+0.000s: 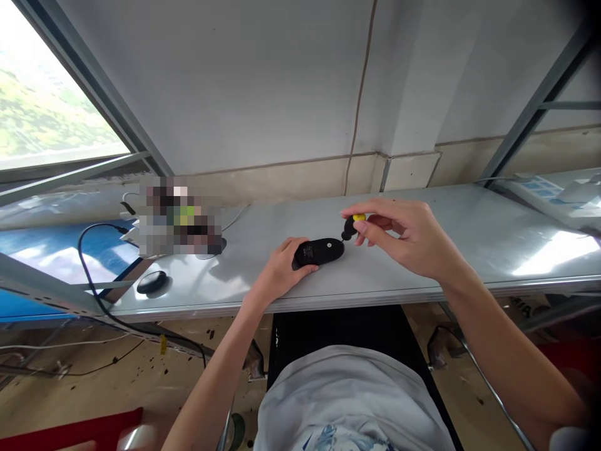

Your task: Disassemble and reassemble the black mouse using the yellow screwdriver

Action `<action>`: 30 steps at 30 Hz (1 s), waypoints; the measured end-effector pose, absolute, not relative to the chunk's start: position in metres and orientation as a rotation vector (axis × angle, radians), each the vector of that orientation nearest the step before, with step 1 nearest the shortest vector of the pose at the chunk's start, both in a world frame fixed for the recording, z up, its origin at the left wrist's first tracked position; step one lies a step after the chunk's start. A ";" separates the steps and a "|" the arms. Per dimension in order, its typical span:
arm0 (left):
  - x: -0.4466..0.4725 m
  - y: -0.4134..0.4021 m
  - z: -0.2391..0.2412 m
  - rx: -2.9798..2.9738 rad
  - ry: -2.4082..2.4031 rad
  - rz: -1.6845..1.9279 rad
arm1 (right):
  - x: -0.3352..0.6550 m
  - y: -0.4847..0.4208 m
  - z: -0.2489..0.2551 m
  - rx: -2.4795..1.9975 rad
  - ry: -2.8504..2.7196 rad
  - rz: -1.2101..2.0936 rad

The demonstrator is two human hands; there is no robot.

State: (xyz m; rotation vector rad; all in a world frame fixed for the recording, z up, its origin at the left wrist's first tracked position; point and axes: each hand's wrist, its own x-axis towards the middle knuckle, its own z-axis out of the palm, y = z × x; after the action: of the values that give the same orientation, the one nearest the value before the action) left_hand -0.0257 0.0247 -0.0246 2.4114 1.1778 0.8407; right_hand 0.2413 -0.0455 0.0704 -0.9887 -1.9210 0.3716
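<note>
At frame centre, the left hand (280, 268) clasped an upturned mouse (319, 252) on the table (469, 238); the right hand (406, 241) pinched a screwdriver (350, 227) onto it. Its shell looked not yet opened.

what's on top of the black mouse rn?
The black mouse shows a pale label and a white dot on top. The screwdriver in the right hand meets its right end. Left hand fingers cover the left end, hiding that part.
</note>
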 end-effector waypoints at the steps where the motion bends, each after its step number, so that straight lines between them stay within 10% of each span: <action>1: -0.026 0.025 -0.025 2.413 1.176 0.843 | 0.241 -0.045 0.070 -0.990 -1.918 0.368; 30: -0.025 0.024 -0.023 2.408 1.146 0.863 | 0.234 -0.041 0.069 -1.054 -1.836 0.402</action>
State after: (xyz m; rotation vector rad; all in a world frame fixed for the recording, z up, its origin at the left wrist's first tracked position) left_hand -0.0253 0.0235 -0.0227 2.4083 1.1461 0.8630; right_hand 0.2345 -0.0412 0.0686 -1.0538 -1.8356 0.4018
